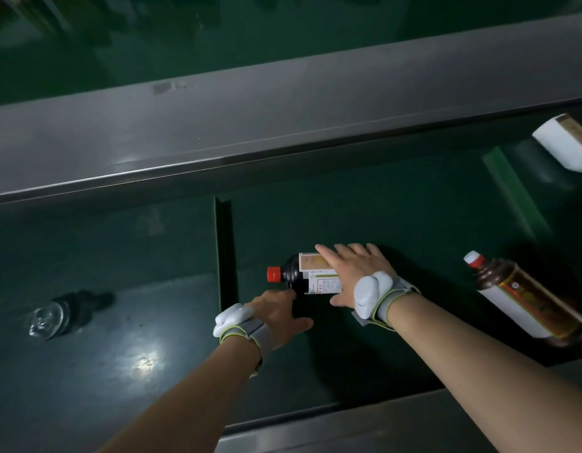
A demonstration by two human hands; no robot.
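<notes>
A dark bottle with a red cap [296, 276] and a white label lies on its side on the green conveyor belt [136, 256], cap pointing left. My right hand [351, 269] lies over its body, fingers straight across the label and thumb below it. My left hand [276, 313] reaches toward the bottle's neck from below, fingers extended and fingertips at the neck. Both wrists carry white sensor bands.
A brown bottle with a red and white cap [525, 299] lies at the right. A white bottle [564, 142] lies at the far right. A clear glass bottle [67, 313] lies at the left. A green cleat [225, 250] crosses the belt. Grey rails [283, 125] border it.
</notes>
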